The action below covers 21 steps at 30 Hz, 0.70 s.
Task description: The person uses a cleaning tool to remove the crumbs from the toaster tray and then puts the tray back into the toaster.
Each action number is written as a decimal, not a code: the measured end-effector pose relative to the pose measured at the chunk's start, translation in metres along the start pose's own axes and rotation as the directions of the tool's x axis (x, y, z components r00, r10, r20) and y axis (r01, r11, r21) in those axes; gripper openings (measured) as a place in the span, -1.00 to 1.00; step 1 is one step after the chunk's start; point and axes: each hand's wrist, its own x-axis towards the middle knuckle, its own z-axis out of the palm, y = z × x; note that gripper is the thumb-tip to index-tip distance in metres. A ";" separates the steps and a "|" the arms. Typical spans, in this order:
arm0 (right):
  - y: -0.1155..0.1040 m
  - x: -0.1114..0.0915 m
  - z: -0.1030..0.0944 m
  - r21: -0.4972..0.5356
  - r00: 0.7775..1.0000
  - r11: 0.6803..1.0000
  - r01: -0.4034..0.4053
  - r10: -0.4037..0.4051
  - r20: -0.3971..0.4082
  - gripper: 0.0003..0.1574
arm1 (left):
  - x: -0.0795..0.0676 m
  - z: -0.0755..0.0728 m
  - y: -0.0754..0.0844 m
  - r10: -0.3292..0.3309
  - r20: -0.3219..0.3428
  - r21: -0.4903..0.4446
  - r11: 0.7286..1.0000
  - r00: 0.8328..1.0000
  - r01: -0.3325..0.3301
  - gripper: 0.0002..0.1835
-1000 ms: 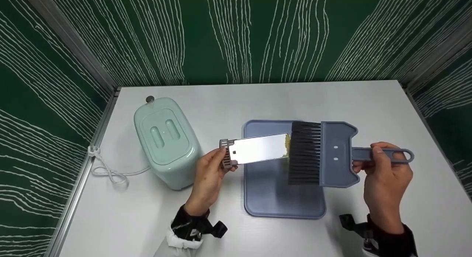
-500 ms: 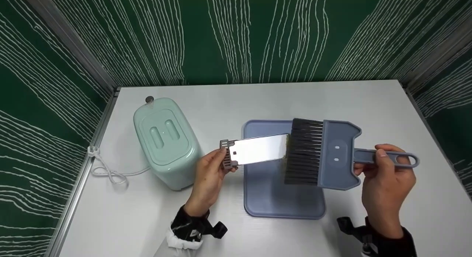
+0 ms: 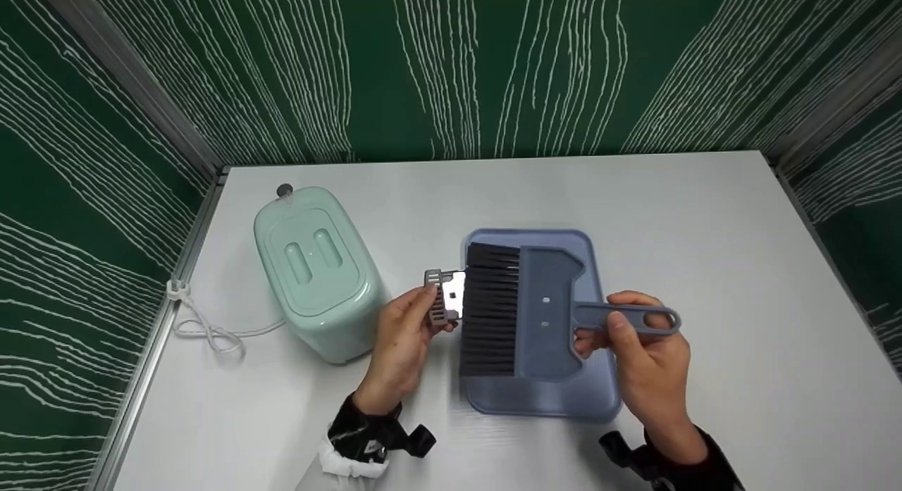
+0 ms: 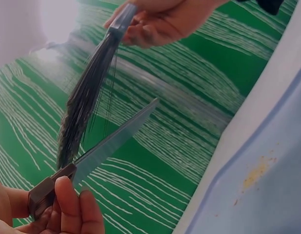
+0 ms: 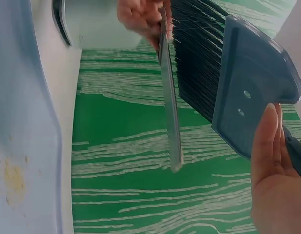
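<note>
My left hand (image 3: pixel 398 346) pinches the grey slotted end of a narrow metal crumb tray (image 3: pixel 454 295), held up over the left side of a blue-grey serving tray (image 3: pixel 542 405). In my right hand (image 3: pixel 652 364) is the handle of a wide blue-grey hand brush (image 3: pixel 546 311), thumb on top. Its black bristles (image 4: pixel 87 102) reach the crumb tray near the slotted end, and the brush covers most of the metal in the head view. Both wrist views show the crumb tray (image 5: pixel 170 107) tilted, its far end lower. Yellow crumbs (image 4: pixel 256 175) lie on the serving tray below.
A mint-green toaster (image 3: pixel 317 265) with a covered top stands left of my left hand, close to it. Its white cord (image 3: pixel 218 336) lies looped near the table's left edge. Green walls with white streaks (image 3: pixel 451 68) enclose the white table (image 3: pixel 676 209).
My right hand has moved the brush left along the crumb tray, from its crumb-edged far end to near the slotted end. The yellow edge is now hidden in the head view; my left hand barely moved.
</note>
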 end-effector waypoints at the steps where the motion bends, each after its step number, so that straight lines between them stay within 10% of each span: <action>1: 0.001 -0.001 0.001 -0.008 1.000 1.000 -0.001 0.001 0.013 -0.76 | 0.000 0.000 0.000 0.000 0.001 -0.003 1.000 1.000 0.000 -0.66; 21: 0.000 0.004 -0.012 -0.047 0.999 0.998 -0.028 0.030 0.036 -0.74 | 0.000 0.001 0.001 -0.021 0.001 0.046 0.999 1.000 0.021 -0.65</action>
